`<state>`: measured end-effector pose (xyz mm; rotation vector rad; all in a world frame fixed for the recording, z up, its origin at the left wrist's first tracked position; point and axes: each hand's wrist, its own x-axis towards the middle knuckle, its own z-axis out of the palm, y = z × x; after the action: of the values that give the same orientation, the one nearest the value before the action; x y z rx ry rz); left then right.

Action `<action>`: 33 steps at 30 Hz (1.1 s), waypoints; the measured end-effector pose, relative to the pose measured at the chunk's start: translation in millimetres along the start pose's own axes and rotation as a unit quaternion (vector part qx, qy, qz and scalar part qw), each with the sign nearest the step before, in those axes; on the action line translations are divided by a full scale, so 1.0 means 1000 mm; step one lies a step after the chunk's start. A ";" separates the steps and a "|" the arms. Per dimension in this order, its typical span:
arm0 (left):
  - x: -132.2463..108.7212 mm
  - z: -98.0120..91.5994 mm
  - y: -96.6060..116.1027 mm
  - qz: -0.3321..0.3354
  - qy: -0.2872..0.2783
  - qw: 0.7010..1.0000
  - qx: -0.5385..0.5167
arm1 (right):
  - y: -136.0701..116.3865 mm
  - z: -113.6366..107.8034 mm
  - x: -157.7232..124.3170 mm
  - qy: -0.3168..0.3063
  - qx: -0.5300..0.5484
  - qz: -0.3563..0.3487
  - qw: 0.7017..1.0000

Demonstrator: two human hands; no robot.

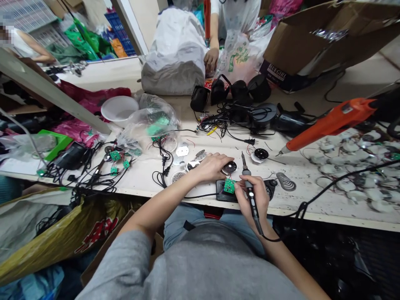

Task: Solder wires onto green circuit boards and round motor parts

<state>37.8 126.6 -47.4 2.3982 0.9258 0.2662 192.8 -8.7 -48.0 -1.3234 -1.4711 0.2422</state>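
Observation:
My left hand [214,167] is closed on a small round motor with a black disc top [230,167], its fingertips at the disc's upper edge. My right hand [254,198] grips a soldering iron [250,189], whose tip points up and away from me. Just below the motor is a green circuit board [229,185], with the right thumb and fingertips at its right edge. Thin wires run between board and motor. Under the board lies a black plastic housing [222,195], partly hidden by board and hands.
A similar motor [260,155] and a coil of solder wire [286,181] lie nearby. An orange electric screwdriver [331,125] slants in from the right, beside many white parts [353,166]. Black cables and housings [239,91] sit behind; a co-worker's hand [211,60] is across the bench.

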 end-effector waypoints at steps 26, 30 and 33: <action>-0.013 -0.027 0.005 -0.034 -0.030 0.958 -0.282 | -0.012 -0.021 -0.019 -0.048 0.001 -0.105 0.993; -0.023 -0.023 0.014 -0.041 -0.029 0.962 -0.269 | -0.001 -0.020 -0.019 0.013 -0.009 -0.030 0.999; -0.028 -0.017 0.017 -0.041 -0.014 0.964 -0.261 | 0.012 -0.014 -0.013 0.027 0.001 0.071 0.997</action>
<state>20.2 104.7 -23.1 1.8706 0.8179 0.3883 207.9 -21.6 -58.8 -1.4236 -1.3321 0.2978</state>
